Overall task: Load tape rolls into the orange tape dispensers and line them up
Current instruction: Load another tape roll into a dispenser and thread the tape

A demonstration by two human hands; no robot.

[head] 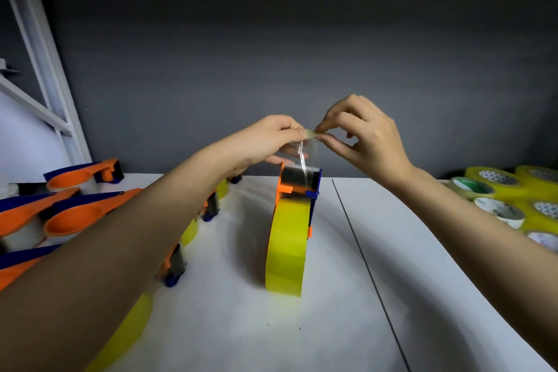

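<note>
— While the white table (pixel 422 251) takes up most of the view, what sits on it?

— A yellow tape roll (pixel 287 251) stands on edge at the middle, already seated in an orange tape dispenser (pixel 299 183) whose cutter end points up and away. To the left lie more orange-and-blue empty dispensers (pixel 75 217), and behind the left forearm a row of loaded dispensers (pixel 176 263) runs back toward the wall. At the far right, spare rolls (pixel 498 190) lie flat, well apart from the work.

— And the loose end?

— A clear tape strip (pixel 305 154) rises from the cutter, twisted along its length, up to both hands.

— What could go wrong?

— I judge the twist is the main risk: if the strip folds onto itself, the adhesive faces will bond and the end will be spoiled. Pulling too hard or off to one side could tip the upright roll, since nothing steadies it. The strip could also catch on the toothed blade and tear short.

— How are the hands set?

— Both are raised above the dispenser, arms reaching forward. The left hand (pixel 271 139) pinches the strip's end between thumb and fingertips, other fingers extended below. The right hand (pixel 362 136) pinches the same end from the other side, thumb and forefinger closed on it, remaining fingers curled loosely.
</note>
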